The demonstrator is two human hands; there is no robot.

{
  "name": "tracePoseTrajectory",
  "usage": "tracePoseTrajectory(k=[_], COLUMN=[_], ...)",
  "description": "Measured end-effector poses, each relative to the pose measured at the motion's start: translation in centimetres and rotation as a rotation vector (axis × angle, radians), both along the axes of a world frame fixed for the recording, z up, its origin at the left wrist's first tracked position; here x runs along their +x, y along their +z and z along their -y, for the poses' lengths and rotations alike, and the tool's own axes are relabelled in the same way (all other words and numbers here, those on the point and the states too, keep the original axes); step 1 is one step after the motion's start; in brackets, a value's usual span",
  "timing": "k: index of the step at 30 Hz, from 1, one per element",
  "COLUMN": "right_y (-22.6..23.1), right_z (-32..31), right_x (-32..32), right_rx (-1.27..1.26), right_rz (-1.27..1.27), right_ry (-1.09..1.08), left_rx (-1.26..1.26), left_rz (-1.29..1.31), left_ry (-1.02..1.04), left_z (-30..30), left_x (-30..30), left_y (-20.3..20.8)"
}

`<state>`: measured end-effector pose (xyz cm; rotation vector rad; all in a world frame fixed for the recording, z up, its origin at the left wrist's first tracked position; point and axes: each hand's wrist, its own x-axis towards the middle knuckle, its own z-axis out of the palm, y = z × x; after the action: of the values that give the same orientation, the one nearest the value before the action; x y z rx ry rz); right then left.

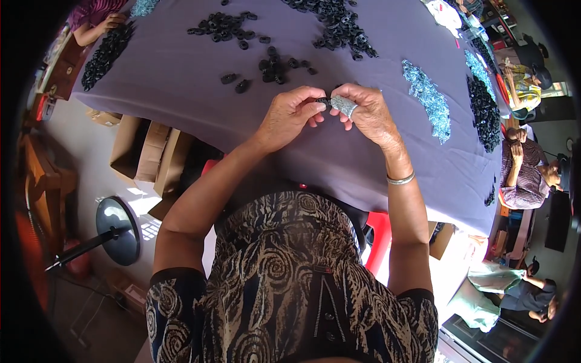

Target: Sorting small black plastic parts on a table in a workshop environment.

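Both hands met over the near part of the purple table (181,91). Left hand (290,116) pinched a small black ring (324,101) at its fingertips; right hand (366,112) gripped a silvery-blue piece (344,105), touching the ring. The piece's long axis ran roughly left-right, its narrow end toward the left hand. Fingers hid most of both parts. Just beyond the hands lay scattered black rings (275,66); right of the right hand, a blue-silver pile (430,100).

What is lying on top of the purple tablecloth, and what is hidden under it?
On the purple tablecloth lie piles of black rings and a heap of silvery-blue parts. The left hand and right hand hover above it. The table beneath is covered.
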<state>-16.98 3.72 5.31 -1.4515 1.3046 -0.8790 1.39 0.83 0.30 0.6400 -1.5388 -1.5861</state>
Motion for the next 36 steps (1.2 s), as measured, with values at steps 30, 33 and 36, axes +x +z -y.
tracePoseTrajectory(k=[30, 33, 36], right_y=[-1.2, -0.5, 0.5], right_z=[-0.1, -0.4, -0.8], right_x=[2.6, 2.2, 1.3], right_rx=[-0.526, -0.623, -0.435], right_rz=[-0.376, -0.485, -0.399], right_ry=[-0.114, -0.098, -0.014], left_rx=[0.077, 0.054, 0.035], left_rz=[0.001, 0.038, 0.04], left_ry=[0.1, 0.077, 0.062], left_z=[0.1, 0.0, -0.3], left_x=[-0.1, -0.2, -0.3], left_y=[-0.8, -0.4, -0.5])
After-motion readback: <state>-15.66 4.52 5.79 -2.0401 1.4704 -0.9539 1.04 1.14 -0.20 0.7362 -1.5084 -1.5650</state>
